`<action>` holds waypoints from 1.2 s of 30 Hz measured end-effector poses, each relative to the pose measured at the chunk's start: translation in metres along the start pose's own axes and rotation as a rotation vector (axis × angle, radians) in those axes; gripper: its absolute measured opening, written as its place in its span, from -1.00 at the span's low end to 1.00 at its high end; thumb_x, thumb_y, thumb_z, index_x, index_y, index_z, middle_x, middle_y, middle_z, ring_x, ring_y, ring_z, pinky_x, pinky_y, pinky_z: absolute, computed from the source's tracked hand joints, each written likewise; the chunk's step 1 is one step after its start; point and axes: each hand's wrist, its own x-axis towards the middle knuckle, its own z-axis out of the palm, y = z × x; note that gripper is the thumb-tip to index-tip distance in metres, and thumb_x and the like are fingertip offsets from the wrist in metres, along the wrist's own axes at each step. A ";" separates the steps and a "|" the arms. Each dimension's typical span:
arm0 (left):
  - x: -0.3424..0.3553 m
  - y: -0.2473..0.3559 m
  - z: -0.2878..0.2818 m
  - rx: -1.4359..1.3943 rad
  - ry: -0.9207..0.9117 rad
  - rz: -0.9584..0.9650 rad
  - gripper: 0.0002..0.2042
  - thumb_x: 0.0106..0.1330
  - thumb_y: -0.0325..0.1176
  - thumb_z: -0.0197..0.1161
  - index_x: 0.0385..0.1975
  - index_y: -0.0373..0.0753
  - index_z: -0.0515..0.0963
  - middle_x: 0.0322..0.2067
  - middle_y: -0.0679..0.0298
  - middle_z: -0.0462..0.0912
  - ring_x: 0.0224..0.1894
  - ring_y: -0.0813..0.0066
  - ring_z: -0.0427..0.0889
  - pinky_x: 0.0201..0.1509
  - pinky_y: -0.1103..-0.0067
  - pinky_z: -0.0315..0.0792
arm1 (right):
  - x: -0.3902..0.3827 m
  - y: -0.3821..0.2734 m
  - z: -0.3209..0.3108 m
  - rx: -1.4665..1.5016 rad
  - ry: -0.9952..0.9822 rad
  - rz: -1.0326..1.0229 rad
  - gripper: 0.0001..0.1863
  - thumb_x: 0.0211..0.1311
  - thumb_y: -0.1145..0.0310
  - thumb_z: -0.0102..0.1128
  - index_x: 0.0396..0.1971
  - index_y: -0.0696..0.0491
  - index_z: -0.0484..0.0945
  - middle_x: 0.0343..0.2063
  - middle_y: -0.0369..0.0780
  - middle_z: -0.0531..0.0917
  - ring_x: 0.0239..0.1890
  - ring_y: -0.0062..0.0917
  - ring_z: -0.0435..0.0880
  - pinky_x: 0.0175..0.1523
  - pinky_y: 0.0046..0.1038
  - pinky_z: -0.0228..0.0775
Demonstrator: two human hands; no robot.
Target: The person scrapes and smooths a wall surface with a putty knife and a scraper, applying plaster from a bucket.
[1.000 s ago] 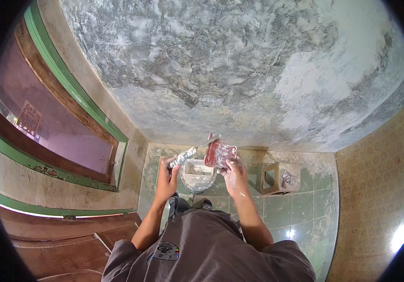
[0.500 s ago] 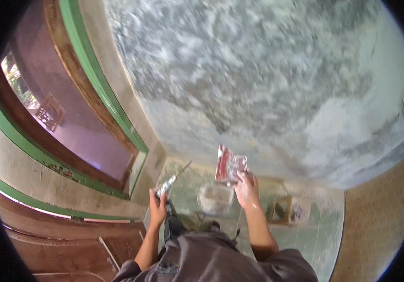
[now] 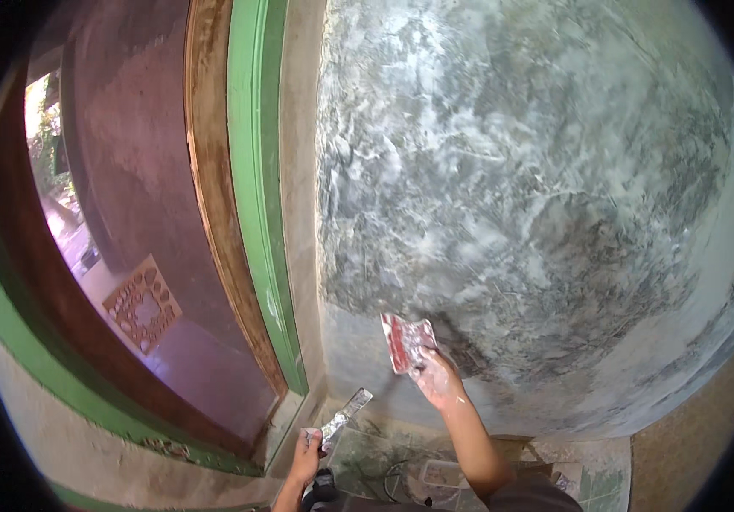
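Observation:
My left hand (image 3: 305, 456) is closed round the handle of a putty knife (image 3: 346, 415) smeared with whitish paste. Its blade tilts up and to the right, in front of the wall's foot. My right hand (image 3: 437, 381), dusted white, grips a red, roughly rectangular plastic spreader (image 3: 401, 343) caked with the same pale paste. The spreader stands before the lower part of a grey wall (image 3: 503, 188) streaked with white; whether it touches the wall I cannot tell. The fingers behind the spreader are hidden.
To the left runs a green and brown door frame (image 3: 256, 171), with a purplish room beyond it and a perforated tan panel (image 3: 143, 305) leaning inside. A pale container (image 3: 441, 472) sits on the green tiled floor (image 3: 358, 452), partly behind my right arm.
The view has tilted up, showing more wall and less floor. The putty knife has turned so its blade's flat face shows. Both hands keep hold of their tools.

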 end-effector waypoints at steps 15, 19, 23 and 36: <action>0.054 0.112 -0.045 -0.094 -0.071 0.076 -0.82 0.47 -0.25 0.04 -0.15 -0.22 0.34 -0.37 0.36 0.49 -0.45 0.66 0.42 -0.37 0.70 0.33 | 0.165 -0.112 0.283 -0.896 -0.170 -1.112 -0.71 0.37 0.40 0.03 0.01 0.22 0.46 -0.23 -0.23 0.59 -0.19 -0.58 0.56 -0.11 -0.44 0.41; 0.072 0.088 -0.063 0.002 -0.155 0.065 -0.82 0.47 -0.27 0.05 -0.14 -0.24 0.34 -0.40 0.34 0.48 -0.45 0.66 0.42 -0.36 0.68 0.35 | 0.170 -0.132 0.334 -1.233 -0.026 -1.376 -0.71 0.36 0.41 0.02 0.01 0.20 0.48 -0.25 -0.19 0.62 -0.20 -0.50 0.57 -0.12 -0.41 0.40; 0.077 0.089 -0.062 -0.050 -0.140 0.071 -0.80 0.47 -0.24 0.06 -0.14 -0.24 0.34 -0.39 0.34 0.48 -0.44 0.66 0.42 -0.35 0.68 0.36 | 0.188 -0.157 0.364 -1.636 -0.052 -2.048 -0.65 0.21 0.50 0.11 0.03 0.13 0.50 -0.11 -0.19 0.61 -0.12 -0.37 0.55 -0.04 -0.38 0.36; 0.107 0.092 -0.049 -0.119 -0.125 0.090 -0.78 0.46 -0.19 0.07 -0.14 -0.22 0.35 -0.37 0.38 0.46 -0.42 0.66 0.42 -0.34 0.68 0.36 | 0.236 -0.135 0.307 -2.329 -0.315 -2.068 -0.33 0.01 0.65 0.16 0.22 -0.06 0.41 0.20 -0.36 0.48 0.15 -0.49 0.42 0.11 -0.29 0.23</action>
